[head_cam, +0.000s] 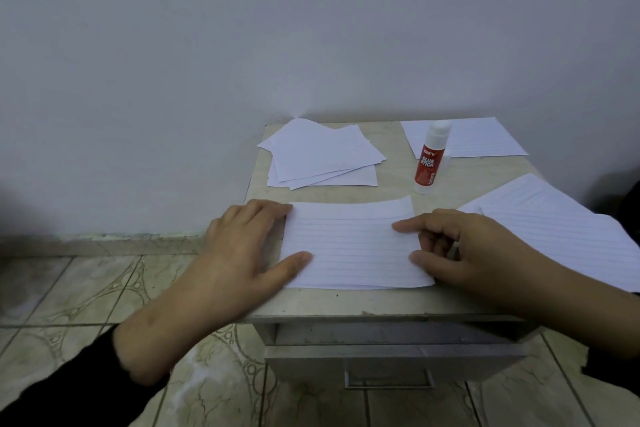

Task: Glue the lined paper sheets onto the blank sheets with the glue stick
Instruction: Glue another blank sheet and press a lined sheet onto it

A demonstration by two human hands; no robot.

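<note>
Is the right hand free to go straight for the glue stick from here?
Probably yes. The right hand rests on the lined sheet, grip empty, and the glue stick stands upright just beyond it with only bare tabletop between.

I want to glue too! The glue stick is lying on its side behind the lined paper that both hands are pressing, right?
Not quite. The head view shows the glue stick standing upright, cap on, not on its side. The rest is right: it is behind the lined paper that the left hand and right hand are pressing.

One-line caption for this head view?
Both hands, left hand and right hand, press a lined sheet flat on the small table, glue stick upright behind.
</note>
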